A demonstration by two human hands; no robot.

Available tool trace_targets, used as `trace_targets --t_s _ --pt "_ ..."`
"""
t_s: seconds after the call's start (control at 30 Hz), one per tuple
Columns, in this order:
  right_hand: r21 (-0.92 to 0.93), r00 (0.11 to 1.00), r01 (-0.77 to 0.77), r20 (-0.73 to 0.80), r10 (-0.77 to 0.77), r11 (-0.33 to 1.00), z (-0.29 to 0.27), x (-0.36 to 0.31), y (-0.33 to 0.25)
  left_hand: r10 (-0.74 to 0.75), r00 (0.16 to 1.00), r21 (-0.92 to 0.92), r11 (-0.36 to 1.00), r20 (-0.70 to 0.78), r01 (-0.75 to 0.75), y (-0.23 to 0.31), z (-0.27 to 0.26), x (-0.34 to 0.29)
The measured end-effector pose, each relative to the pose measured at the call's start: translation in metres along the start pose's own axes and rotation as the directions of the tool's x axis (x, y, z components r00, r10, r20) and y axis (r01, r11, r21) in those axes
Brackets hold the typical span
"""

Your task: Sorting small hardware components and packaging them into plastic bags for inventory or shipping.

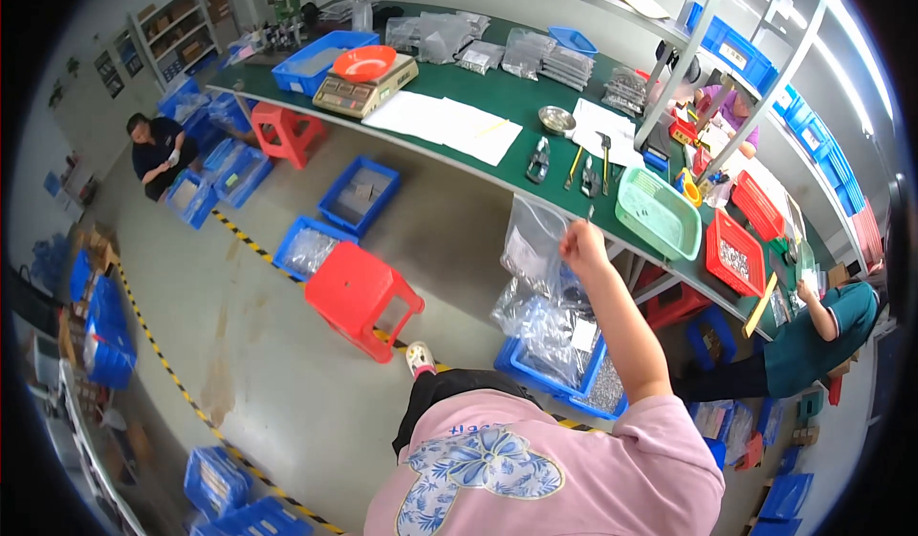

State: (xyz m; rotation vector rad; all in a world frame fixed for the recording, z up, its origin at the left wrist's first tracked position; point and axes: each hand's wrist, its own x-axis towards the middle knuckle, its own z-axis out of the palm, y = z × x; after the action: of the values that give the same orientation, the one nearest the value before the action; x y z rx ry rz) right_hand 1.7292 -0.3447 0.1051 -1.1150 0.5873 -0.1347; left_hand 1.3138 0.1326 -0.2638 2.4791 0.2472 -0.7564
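My right hand [581,245] is stretched out over the front edge of the green-topped workbench [459,87]. Its fingers are closed in a pinch, and a small shiny sliver [590,213] shows just above the fingertips, too small to name. A clear plastic bag [533,235] hangs beside the hand, below the bench edge. To its right lies a pale green plastic basket [658,213]. Pliers [538,160], another dark-handled tool [590,180] and a yellow-handled screwdriver [574,168] rest on the bench beyond the hand. My left hand is out of the picture.
A red stool [359,292] stands on the floor at left. Blue crates of bagged parts [555,359] sit under the bench. A red basket of small parts [734,257] and a scale [368,87] are on the bench. Co-workers are at right [822,335] and far left [158,153].
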Motion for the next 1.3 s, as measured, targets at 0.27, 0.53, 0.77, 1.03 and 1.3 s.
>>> trace_targets --t_s 0.27,0.53,0.77,1.03,1.3 --pt "-0.103 0.954 0.22 -0.184 -0.236 0.97 0.119 0.16 -0.05 -0.307 0.882 -0.815 0.564 -0.357 -0.133 0.106 -0.275 0.165" --pt "-0.513 0.869 0.194 -0.305 -0.389 0.836 0.099 0.306 0.041 -0.171 0.966 -0.762 0.646 -0.196 -0.041 0.116 -0.304 0.233" --pt "-0.654 0.891 0.245 -0.138 -0.432 0.715 0.024 0.279 -0.016 -0.292 0.956 -0.883 0.445 0.015 0.149 0.137 -0.339 0.334" --pt "-0.801 0.722 -0.541 -0.598 -0.347 0.255 -0.164 0.374 -0.118 -0.228 0.97 -0.815 0.576 -0.088 0.061 0.395 -0.429 0.354" --pt "-0.819 0.821 -0.561 -0.531 -0.21 -0.12 -0.205 0.395 -0.108 -0.011 0.992 -0.643 0.762 -0.128 -0.074 0.502 -0.457 0.376"
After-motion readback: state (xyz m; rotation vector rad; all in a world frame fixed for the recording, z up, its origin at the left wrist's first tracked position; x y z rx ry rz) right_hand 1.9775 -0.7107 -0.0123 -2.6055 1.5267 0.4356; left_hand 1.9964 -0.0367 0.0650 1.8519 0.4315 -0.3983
